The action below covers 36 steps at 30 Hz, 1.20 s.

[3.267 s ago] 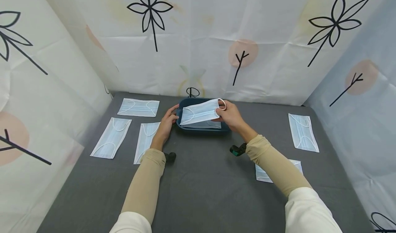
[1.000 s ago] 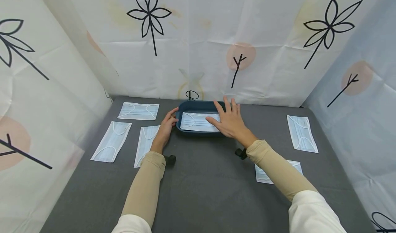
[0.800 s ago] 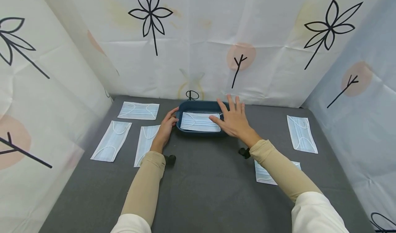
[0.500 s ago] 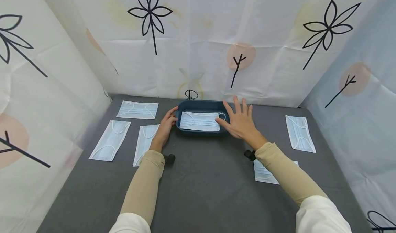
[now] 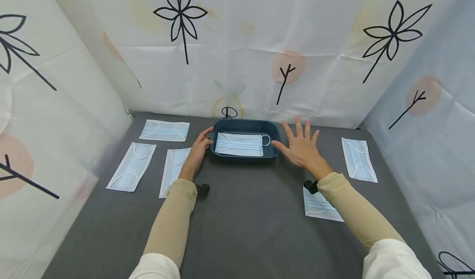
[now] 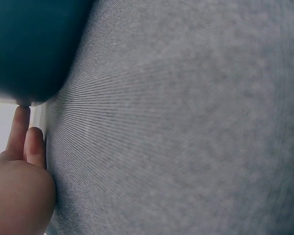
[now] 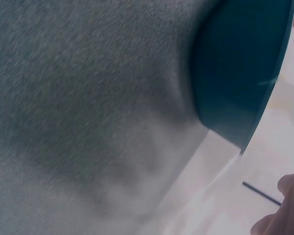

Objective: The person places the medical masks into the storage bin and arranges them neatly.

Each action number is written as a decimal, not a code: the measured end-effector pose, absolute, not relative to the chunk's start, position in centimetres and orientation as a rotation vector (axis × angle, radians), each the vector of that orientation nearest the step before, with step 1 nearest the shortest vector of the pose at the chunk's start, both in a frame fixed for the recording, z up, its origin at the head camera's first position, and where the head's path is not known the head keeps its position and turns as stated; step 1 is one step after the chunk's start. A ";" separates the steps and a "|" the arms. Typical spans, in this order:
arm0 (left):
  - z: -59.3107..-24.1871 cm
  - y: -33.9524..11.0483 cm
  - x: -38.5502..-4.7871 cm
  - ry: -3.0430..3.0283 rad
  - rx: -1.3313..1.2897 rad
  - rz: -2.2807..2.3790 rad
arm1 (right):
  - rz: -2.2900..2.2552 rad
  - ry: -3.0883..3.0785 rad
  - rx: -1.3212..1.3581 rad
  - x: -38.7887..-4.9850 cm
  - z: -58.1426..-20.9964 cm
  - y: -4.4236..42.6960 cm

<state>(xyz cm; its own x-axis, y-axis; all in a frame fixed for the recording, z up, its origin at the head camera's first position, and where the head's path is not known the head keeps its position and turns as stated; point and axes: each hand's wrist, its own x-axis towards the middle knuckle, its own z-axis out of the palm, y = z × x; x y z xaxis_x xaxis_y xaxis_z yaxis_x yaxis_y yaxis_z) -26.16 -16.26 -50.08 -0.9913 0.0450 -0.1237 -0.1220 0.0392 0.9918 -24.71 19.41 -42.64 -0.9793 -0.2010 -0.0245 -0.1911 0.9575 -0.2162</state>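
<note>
A dark blue tray (image 5: 243, 123) stands near the back of the grey table, with a pale blue face mask (image 5: 239, 145) lying flat on top inside it; one white ear loop curls up at the mask's right end. At the tray's left end my left hand (image 5: 196, 155) touches the outer wall with extended fingers, and the left wrist view shows one fingertip against the blue wall (image 6: 29, 49). Just right of the tray, my right hand (image 5: 302, 149) has its fingers spread and holds nothing. Its thumb tip is close to the tray's right rim; contact cannot be told.
Three masks lie left: one at the back (image 5: 165, 130), one outermost (image 5: 131, 166), one partly behind my left hand (image 5: 173, 167). To the right lies another mask (image 5: 359, 159), with a further mask (image 5: 319, 205) partly under my right forearm. A patterned white curtain (image 5: 256, 64) encloses the table.
My right hand lowered a mask into the tray, released it and spread its fingers. It then moved right, off the mask and beyond the tray's rim. My left hand stayed at the tray.
</note>
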 end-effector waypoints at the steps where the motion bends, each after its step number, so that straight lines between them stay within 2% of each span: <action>1: -50.5 -16.3 -26.3 2.188 -0.078 2.099 | -0.338 3.059 -0.296 -24.7 -42.7 19.6; 6: -50.8 -16.2 -26.3 2.214 -0.080 2.088 | -0.331 3.049 -0.236 -24.6 -43.1 20.9; 16: -47.6 -16.1 -25.2 2.125 -0.086 2.093 | -0.355 3.048 -0.127 -23.7 -43.2 23.8; 25: -50.3 -16.3 -25.9 2.205 -0.077 2.078 | -0.370 3.037 -0.050 -22.9 -43.8 26.1; 36: -50.3 -16.3 -25.8 2.186 -0.059 2.107 | -0.383 3.036 0.035 -21.9 -43.8 28.6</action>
<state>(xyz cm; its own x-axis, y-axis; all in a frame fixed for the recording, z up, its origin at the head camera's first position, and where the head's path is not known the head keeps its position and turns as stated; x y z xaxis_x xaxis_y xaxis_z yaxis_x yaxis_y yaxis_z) -25.81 -16.29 -50.29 -0.9937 0.0449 -0.1023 -0.1006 0.0393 0.9942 -21.94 28.62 -43.80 -0.9964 0.0127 -0.0835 0.0331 0.9685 -0.2470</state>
